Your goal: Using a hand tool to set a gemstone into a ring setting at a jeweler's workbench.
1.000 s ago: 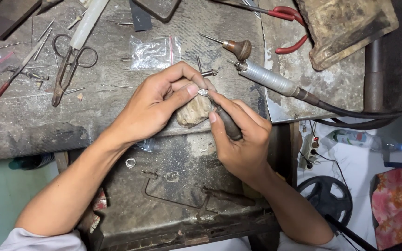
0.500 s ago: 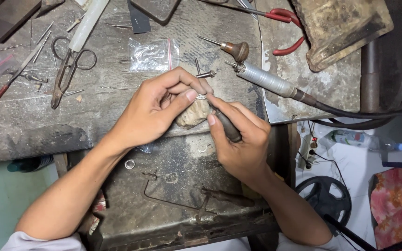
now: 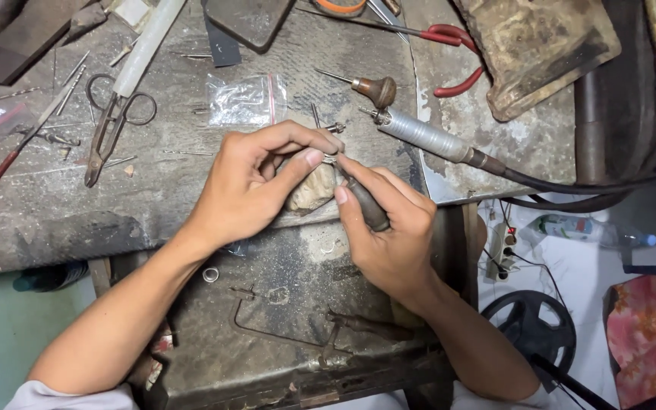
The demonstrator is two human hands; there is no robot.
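Head view: we look down on a worn bench.
Left hand (image 3: 248, 186): we pinch a small metal piece (image 3: 329, 159) against the wooden peg (image 3: 311, 190), middle of frame.
Right hand (image 3: 389, 228): we close it round a dark-handled tool (image 3: 366, 205); its long axis runs up-left to the piece.
Nearer: both meet there.
Hidden: the tool tip and the piece's shape.

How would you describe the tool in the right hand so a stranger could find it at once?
Start at the worn grey bench and find the two hands meeting at its front edge. The right hand grips a short tool with a dark handle, tip towards the left hand. Unlike the metal handpiece nearby, it has no cable.
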